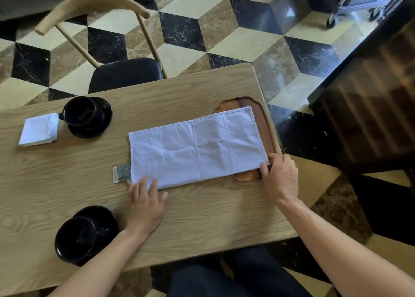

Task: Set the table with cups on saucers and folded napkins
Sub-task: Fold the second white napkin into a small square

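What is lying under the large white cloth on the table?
Under the right end of the white cloth lies a wooden tray; only its rim shows. A small green packet sticks out at the left corner. Anything else on the tray is covered and cannot be seen.

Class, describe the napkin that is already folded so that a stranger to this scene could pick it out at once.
Start at the wooden table and go to its far left end. There a black cup on its saucer stands, and the folded napkin lies just left of it. It is a small thick white square, unlike the long half-folded cloth at the table's middle.
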`<state>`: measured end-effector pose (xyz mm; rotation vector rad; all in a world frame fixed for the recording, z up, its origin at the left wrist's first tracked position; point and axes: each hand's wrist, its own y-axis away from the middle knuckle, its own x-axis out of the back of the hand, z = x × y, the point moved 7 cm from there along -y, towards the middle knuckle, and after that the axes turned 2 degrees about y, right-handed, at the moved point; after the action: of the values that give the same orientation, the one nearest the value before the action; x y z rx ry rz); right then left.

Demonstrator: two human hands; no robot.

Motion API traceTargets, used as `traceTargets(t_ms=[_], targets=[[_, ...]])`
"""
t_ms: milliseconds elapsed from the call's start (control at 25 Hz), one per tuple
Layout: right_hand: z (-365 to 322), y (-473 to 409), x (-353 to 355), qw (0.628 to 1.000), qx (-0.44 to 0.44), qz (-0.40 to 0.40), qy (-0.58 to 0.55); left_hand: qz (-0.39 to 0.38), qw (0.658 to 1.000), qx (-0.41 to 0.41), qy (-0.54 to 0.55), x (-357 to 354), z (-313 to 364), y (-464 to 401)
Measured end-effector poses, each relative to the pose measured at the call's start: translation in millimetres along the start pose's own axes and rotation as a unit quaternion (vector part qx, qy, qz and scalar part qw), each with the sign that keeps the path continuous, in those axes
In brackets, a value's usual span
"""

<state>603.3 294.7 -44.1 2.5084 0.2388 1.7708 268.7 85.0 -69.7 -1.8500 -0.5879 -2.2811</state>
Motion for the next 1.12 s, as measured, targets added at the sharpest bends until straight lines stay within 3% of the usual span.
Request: traceTargets(t_ms=[120, 240, 320, 440, 560, 720, 800, 960, 1120], targets=[[-5, -2, -2, 0.997, -0.063, -0.038, -0.036, 0.067, 0.99, -0.118, 0.039, 20, 85, -39], [1, -3, -8, 0.978, -0.154, -0.057, -0.13, 0.037, 0.948, -0.307, 0.07, 23, 197, -72], [7, -4, -13, 0.952, -0.212, -0.067, -0.209, 0.002, 0.92, -0.386, 0.064, 23, 254, -89], [9, -1, -7, 0.932, -0.232, -0.047, -0.274, -0.067, 0.907, -0.415, -0.036, 21, 303, -119], [5, 7, 2, 0.925, -0.209, -0.008, -0.316, -0.114, 0.842, -0.484, -0.21, 23, 326, -151], [5, 19, -2, 0.906, -0.195, 0.009, -0.377, -0.102, 0.774, -0.522, -0.343, 46, 327, -204], [6, 23, -5, 0.888, -0.197, 0.015, -0.414, -0.097, 0.759, -0.532, -0.362, 59, 325, -227], [-5, 27, 1, 0.879, -0.162, 0.044, -0.445, -0.145, 0.786, -0.524, -0.294, 88, 304, -263], [-55, 25, 14, 0.908, -0.02, 0.065, -0.413, -0.156, 0.867, -0.439, -0.179, 111, 244, -280]])
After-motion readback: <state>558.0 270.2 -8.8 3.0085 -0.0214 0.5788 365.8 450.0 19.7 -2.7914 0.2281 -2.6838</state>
